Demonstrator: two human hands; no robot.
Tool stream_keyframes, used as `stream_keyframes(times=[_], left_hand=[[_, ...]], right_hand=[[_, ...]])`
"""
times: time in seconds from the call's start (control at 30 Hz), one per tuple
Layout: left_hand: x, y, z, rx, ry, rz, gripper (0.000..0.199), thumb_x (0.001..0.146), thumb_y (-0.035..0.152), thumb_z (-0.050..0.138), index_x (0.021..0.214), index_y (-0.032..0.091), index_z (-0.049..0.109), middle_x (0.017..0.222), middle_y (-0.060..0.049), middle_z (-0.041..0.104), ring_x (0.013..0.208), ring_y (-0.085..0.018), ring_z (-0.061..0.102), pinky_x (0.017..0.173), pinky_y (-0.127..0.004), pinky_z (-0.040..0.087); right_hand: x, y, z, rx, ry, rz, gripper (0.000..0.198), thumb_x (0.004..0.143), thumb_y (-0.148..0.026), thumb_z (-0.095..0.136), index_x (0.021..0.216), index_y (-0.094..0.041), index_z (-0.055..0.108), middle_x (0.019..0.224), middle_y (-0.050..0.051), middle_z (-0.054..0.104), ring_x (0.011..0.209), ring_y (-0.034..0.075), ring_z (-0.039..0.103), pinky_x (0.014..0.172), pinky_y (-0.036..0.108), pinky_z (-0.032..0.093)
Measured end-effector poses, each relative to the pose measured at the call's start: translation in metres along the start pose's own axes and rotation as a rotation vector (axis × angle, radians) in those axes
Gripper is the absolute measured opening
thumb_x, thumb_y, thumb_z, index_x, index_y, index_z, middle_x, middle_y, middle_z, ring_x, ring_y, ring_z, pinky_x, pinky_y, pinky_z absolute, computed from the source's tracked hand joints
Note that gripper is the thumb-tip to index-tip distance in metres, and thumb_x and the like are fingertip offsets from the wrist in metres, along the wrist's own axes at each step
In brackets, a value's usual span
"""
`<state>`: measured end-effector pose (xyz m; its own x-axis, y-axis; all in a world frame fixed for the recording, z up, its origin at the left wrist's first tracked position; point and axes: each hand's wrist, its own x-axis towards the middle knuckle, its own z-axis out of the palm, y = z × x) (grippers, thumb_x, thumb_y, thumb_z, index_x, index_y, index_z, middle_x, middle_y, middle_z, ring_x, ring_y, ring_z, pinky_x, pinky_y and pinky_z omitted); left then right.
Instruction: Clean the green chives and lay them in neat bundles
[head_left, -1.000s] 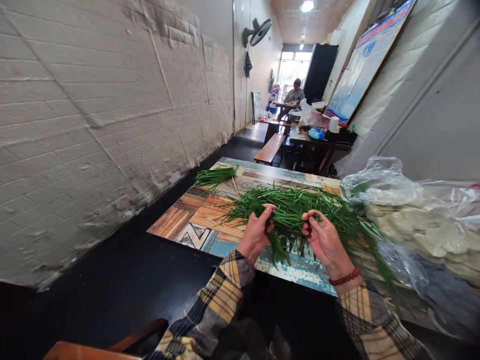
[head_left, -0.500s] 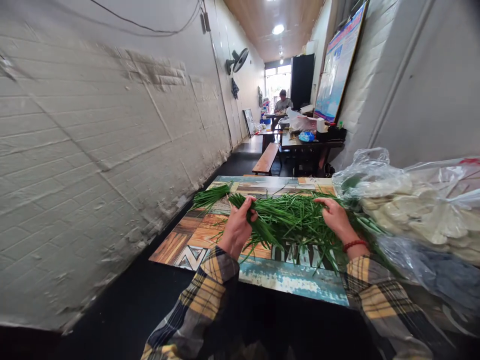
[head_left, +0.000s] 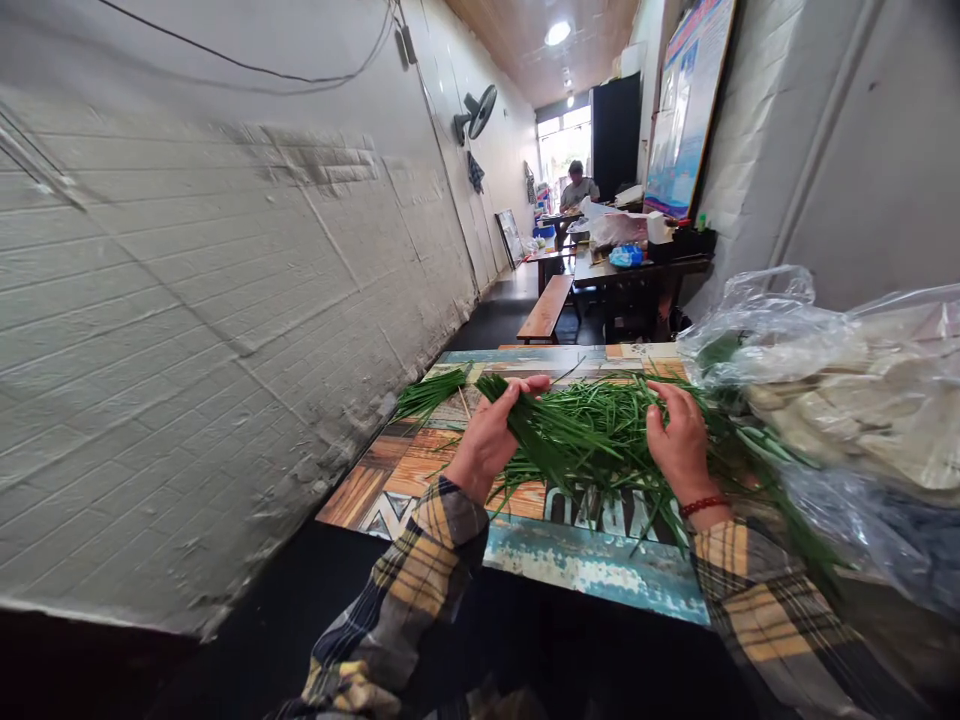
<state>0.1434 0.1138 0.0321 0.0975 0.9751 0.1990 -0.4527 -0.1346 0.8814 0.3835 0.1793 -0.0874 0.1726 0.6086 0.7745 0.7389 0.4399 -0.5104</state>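
Note:
My left hand (head_left: 491,432) is closed round a bunch of green chives (head_left: 546,440), its cut ends gathered at the thumb and its leaves trailing down to the right. To the right, my right hand (head_left: 679,435), with a red bead bracelet at the wrist, has its thumb and fingers apart over the edge of a loose heap of chives (head_left: 611,405). I see nothing held in it. Past my left hand, a smaller neat bundle of chives (head_left: 431,393) lies at the table's far left corner. More long leaves stretch along the right side, partly behind my right wrist.
The wood-patterned table (head_left: 600,570) borders a white brick wall (head_left: 187,300) on its left. Clear plastic bags (head_left: 862,390) with pale flat pieces inside crowd its right side. Beyond stand a bench (head_left: 546,308), a dark table (head_left: 637,268) and a seated person (head_left: 579,188).
My right hand has turned and its thumb now shows apart from the fingers. Fingers of my left hand stretch farther over the bunch. The whole view has shifted slightly.

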Motion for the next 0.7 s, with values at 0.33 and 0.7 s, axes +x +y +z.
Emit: stream_keyframes(times=[0.33,0.7], left_hand=[[-0.030,-0.020,0.008,-0.023,-0.039,-0.089,0.027,0.079,0.039,0.067,0.079,0.015,0.055,0.065,0.003,0.050,0.058,-0.009,0.052,0.066,-0.026,0.045],[-0.056,-0.035,0.007,0.084,0.142,-0.019,0.033,0.071,0.039,0.071,0.088,0.014,0.059,0.073,-0.001,0.059,0.069,-0.012,0.054,0.067,-0.025,0.042]], right_hand=[[-0.003,-0.037,-0.007,0.234,-0.098,-0.041,0.045,0.088,-0.045,0.048,0.121,-0.014,0.055,0.122,0.015,0.058,0.117,0.027,0.051,0.103,0.049,0.037],[-0.084,-0.156,0.000,0.877,-0.814,0.517,0.041,0.082,-0.058,0.053,0.087,-0.018,0.056,0.057,-0.002,0.055,0.043,0.011,0.044,0.042,0.023,0.035]])
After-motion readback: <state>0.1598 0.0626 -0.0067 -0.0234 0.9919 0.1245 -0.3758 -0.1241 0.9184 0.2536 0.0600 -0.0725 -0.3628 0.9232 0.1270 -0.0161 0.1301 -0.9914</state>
